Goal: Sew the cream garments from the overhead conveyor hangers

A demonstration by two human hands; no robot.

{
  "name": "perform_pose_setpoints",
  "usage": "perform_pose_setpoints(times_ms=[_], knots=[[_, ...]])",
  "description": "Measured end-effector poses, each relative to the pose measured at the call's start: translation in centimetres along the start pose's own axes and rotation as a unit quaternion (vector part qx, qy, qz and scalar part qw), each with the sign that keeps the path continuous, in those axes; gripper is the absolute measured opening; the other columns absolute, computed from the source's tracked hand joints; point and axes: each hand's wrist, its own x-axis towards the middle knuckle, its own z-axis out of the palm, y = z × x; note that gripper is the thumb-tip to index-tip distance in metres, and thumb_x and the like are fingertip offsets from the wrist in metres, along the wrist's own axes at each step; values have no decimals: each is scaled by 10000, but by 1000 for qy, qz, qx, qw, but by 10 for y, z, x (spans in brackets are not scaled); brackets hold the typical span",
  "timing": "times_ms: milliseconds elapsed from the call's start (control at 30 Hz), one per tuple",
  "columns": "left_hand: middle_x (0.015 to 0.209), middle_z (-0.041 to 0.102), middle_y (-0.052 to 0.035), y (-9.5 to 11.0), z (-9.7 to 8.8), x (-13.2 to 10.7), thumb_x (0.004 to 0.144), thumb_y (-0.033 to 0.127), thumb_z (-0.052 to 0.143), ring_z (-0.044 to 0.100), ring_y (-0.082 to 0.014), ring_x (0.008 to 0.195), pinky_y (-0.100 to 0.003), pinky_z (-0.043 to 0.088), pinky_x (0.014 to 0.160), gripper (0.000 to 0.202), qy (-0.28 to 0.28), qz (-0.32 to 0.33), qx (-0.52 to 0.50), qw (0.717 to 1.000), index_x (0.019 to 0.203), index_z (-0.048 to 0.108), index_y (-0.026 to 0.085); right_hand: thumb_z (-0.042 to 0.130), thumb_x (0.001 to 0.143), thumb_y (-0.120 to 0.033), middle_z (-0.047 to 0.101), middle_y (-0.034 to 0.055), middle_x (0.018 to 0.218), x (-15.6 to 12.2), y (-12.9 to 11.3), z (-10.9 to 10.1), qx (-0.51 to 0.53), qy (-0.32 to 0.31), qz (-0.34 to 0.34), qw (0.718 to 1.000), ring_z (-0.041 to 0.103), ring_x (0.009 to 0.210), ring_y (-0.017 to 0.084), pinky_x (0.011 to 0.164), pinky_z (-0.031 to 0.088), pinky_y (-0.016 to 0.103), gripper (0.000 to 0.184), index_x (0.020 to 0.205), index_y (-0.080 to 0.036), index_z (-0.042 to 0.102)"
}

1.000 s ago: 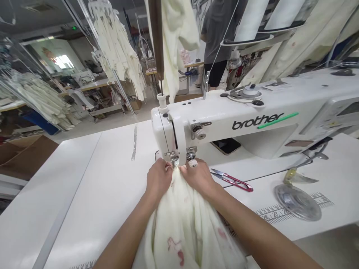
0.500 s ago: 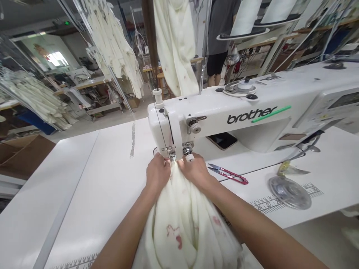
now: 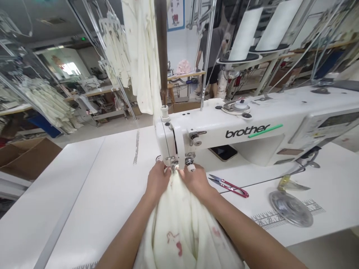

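Cream fabric (image 3: 179,216) with reddish printed figures runs from my lap up to the needle area of a white sewing machine (image 3: 213,130). Just left of the presser foot (image 3: 174,164), my left hand (image 3: 158,179) is closed, its fingers pinching the fabric edge. On the other side my right hand (image 3: 195,179) grips the gathered cloth, its fingertips partly hidden behind the machine's tension dial (image 3: 190,167). The fabric narrows into folds between both hands. Red-handled thread snips (image 3: 230,185) lie on the table right of my right hand.
A dark phone (image 3: 223,152) lies beneath the machine arm. On the right are a clear round dish (image 3: 291,208) and a yellow-ended tool (image 3: 285,183). Thread cones (image 3: 245,35) stand behind the machine. Cream garments (image 3: 140,56) hang beyond it, and a person (image 3: 213,56) stands farther back.
The head view has tilted up slightly, so the machine and hands sit lower in the picture. Both hands keep their hold beside the presser foot. The hanging cream garment appears farther left.
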Motion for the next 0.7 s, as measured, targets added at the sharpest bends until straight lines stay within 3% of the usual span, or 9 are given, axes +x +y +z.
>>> perform_pose_setpoints(times_ms=[167,300,700], knots=[[883,618,-52,-1,1,0,794,201,423,572,-186,787,-260,390,654,186,12,-9,-33,999,906,572,189,323,935,-322,621,25,740,-8,14,-14,76,-23,-55,995,578,696,157,593,370,220,314,811,-177,573],[845,613,-52,-1,1,1,789,208,431,568,-186,763,-260,384,640,165,15,-10,-39,999,868,574,182,173,937,-212,600,34,671,-9,18,-19,116,-25,-39,992,571,657,160,604,380,229,381,825,-155,534],[838,624,-46,-4,-2,2,769,209,422,551,-171,734,-255,372,638,189,-11,4,-71,997,854,587,175,251,885,-198,548,9,571,-8,15,-18,149,-32,-1,988,521,566,163,568,336,238,289,797,-161,524]])
